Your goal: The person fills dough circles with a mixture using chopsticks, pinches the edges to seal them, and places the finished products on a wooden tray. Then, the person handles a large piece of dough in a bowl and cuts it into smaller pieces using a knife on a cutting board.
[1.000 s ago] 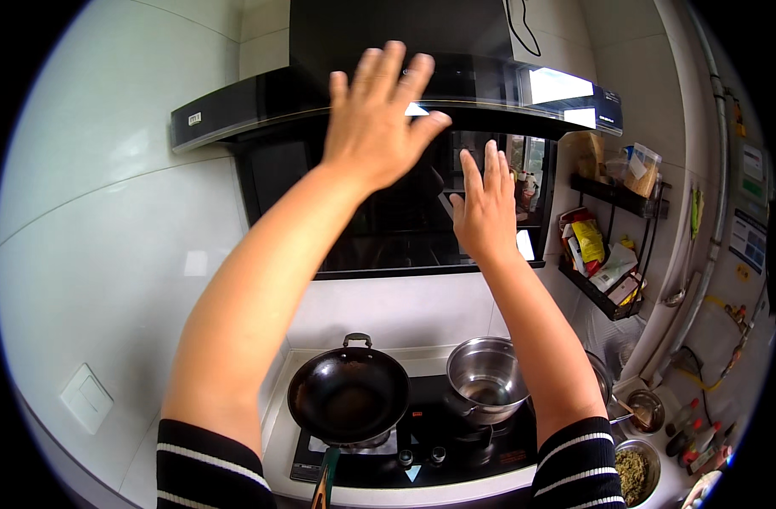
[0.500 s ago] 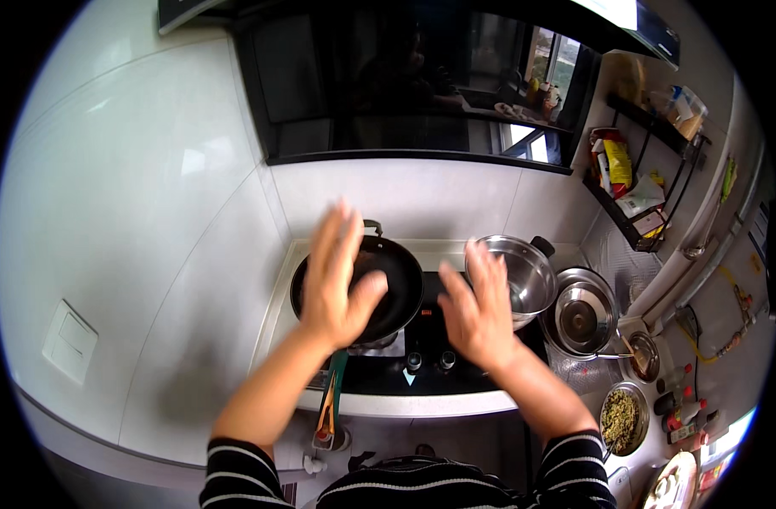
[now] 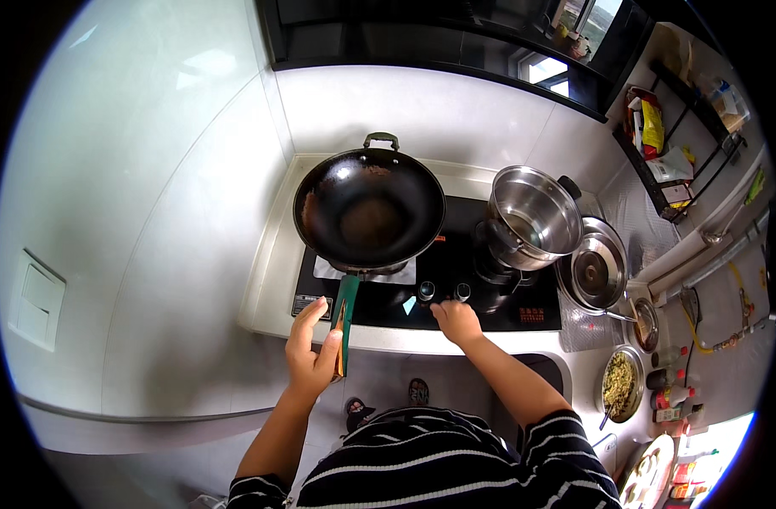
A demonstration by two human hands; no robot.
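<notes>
A black wok (image 3: 371, 208) with worn brown patches sits on the left burner of a black gas stove (image 3: 379, 316). Its long green handle (image 3: 347, 299) points toward me. Beside that handle is my left hand (image 3: 310, 352), open, with its thumb apart from the raised fingers; whether it touches the handle I cannot tell. My right hand (image 3: 457, 322) is at the stove's front with curled fingers, just below the left knob (image 3: 426, 290) and the right knob (image 3: 462, 292). Neither knob is visibly gripped. On the right burner stands a steel pot (image 3: 532, 216), tilted.
Nested steel bowls (image 3: 598, 270) stand right of the stove. Nearer are a bowl of chopped greenish food (image 3: 619, 386), several bottles (image 3: 672, 397) and a plate of pale pieces (image 3: 651, 475). A black wall rack (image 3: 680, 127) holds packages. The dark range hood (image 3: 439, 55) hangs above.
Both hands have come down from above the stove: the left to beside the wok handle, the right to the knobs, its fingers now curled. The view has tipped downward.
</notes>
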